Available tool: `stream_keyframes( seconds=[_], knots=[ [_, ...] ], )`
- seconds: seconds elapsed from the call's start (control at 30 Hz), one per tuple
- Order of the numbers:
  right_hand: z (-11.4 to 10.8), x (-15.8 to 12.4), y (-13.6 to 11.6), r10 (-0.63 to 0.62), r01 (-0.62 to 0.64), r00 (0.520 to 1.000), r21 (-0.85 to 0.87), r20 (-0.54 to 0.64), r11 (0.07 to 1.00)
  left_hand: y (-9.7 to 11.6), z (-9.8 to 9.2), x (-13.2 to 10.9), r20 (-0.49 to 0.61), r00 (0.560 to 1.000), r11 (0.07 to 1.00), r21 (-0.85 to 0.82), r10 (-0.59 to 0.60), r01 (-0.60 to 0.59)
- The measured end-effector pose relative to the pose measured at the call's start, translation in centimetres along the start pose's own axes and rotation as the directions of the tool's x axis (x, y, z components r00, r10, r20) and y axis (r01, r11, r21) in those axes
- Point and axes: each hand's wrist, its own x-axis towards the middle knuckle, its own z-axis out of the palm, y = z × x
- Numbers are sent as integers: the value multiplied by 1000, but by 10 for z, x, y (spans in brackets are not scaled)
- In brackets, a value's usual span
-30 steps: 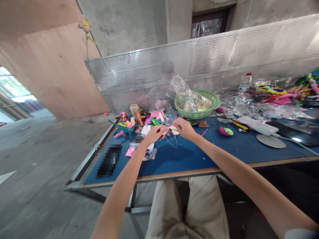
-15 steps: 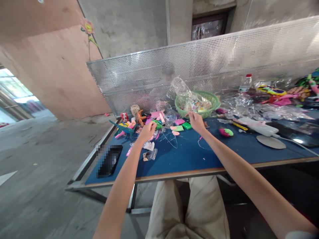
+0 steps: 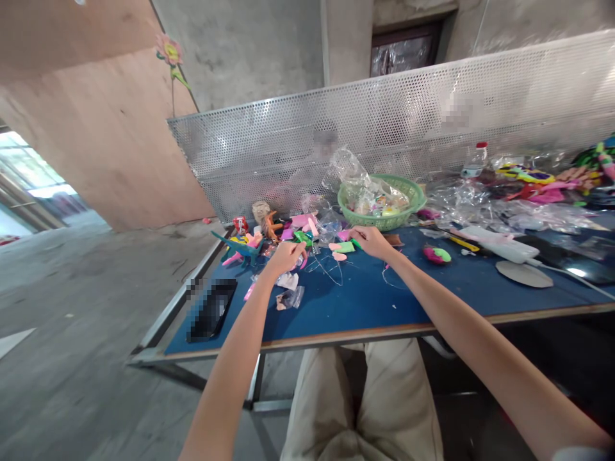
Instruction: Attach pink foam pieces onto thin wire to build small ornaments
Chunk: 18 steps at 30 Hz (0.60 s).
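Observation:
My left hand (image 3: pixel 287 257) is above the left part of the blue table, fingers curled together and pointing down beside a green block (image 3: pixel 302 239). Whatever its fingertips hold, if anything, is hidden. Low over the table, my right hand (image 3: pixel 371 241) has bent, closed fingers among small clay-like blocks. Just past those fingertips lies a pink block (image 3: pixel 343 235), and a second green block (image 3: pixel 356 244) is mostly covered by the hand. A light green piece (image 3: pixel 345 247) and a peach flat piece (image 3: pixel 339 257) lie between my hands, with thin wires (image 3: pixel 327 272) nearer me.
A green basket (image 3: pixel 379 221) of wrapped items stands behind my right hand. On the left are a teal figure (image 3: pixel 244 248) and a black phone (image 3: pixel 212 310). Clear plastic bags (image 3: pixel 473 205), a yellow cutter (image 3: pixel 464 243) and a white power strip (image 3: pixel 500 243) lie right.
My right hand has come down and slightly left, onto the blocks and over the green one. My left hand has dropped a little, with its fingers tipped further down.

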Motion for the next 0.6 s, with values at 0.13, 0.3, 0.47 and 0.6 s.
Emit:
stream_keyframes(
  seconds=[0.13, 0.3, 0.47, 0.6],
  knots=[
    [3, 1, 4, 1, -1, 1000, 9, -11, 1000, 3, 3, 0, 19, 999, 999, 12, 36, -36],
    [12, 5, 12, -52, 52, 996, 2, -66, 999, 6, 2, -1, -4, 994, 993, 33, 113, -113],
    [14, 4, 4, -85, 89, 995, 100, -47, 991, 11, 0, -5, -15, 993, 993, 19, 121, -120],
    [17, -2, -17, -134, 134, 991, 67, -6, 989, 18, 9, -5, -57, 992, 977, -177, 110, -118]
  ],
)
